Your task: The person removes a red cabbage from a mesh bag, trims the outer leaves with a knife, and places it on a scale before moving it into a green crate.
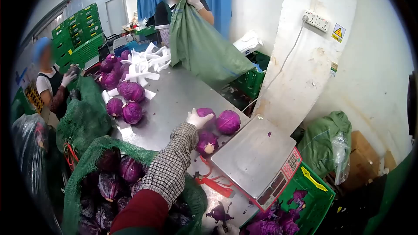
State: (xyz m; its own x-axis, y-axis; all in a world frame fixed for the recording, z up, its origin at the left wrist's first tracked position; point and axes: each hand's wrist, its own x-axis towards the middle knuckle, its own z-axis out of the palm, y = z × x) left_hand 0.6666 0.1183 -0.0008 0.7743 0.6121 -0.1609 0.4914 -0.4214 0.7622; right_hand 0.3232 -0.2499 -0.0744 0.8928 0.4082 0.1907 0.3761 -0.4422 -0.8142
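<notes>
My left hand (pixel 200 119), in a white glove below a checkered sleeve cover, reaches across the metal table and has its fingers on a red cabbage (pixel 206 112). Close beside it lie a second red cabbage (pixel 228 122) and a third cabbage (pixel 207 142) with its pale cut stem showing. At the bottom edge, my gloved right hand (pixel 228 229) is partly cut off from view and grips a small knife (pixel 224 216), its blade pointing up. A loose cabbage leaf (pixel 217 213) lies by the blade.
A scale (pixel 254 156) stands right of the cabbages, with a green crate (pixel 320 200) of leaves below. An open net sack (pixel 87 182) of cabbages is at front left. More cabbages (pixel 130 91) and white foam nets (pixel 146 63) lie behind. One person (pixel 163 21) holds a green sack; another (pixel 54 78) stands left.
</notes>
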